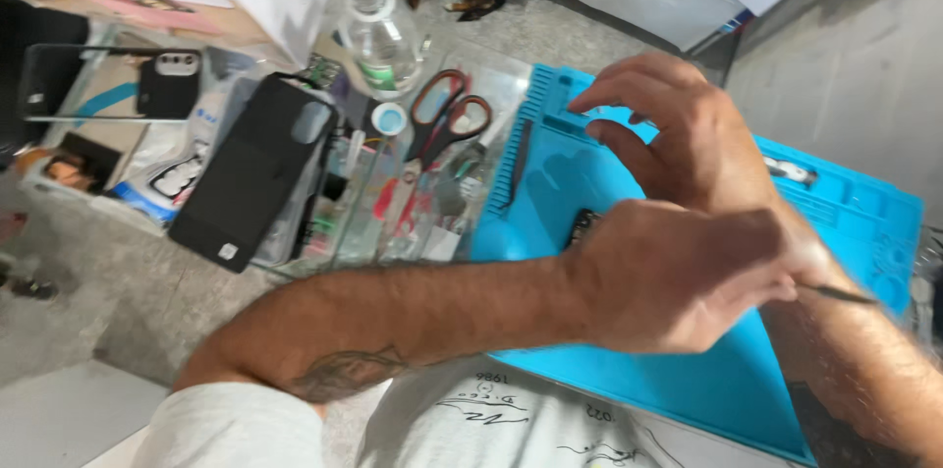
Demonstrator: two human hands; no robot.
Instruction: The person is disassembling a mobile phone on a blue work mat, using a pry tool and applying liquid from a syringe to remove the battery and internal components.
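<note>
Left hand [678,276] is closed around a thin tool [835,293], right hand [673,129] is loosely curled with nothing in it. Crossed wrists could easily knock the small part [582,224] off the blue mat [864,222].

Over a blue work mat [688,370], the left hand [678,276] is closed around a thin dark tool [835,294] whose tip sticks out to the right. The right hand [678,129] hovers just beyond it, fingers curled. To the left lie red-handled scissors [447,119], a black phone case [257,168] and a clear bottle [378,36].
</note>
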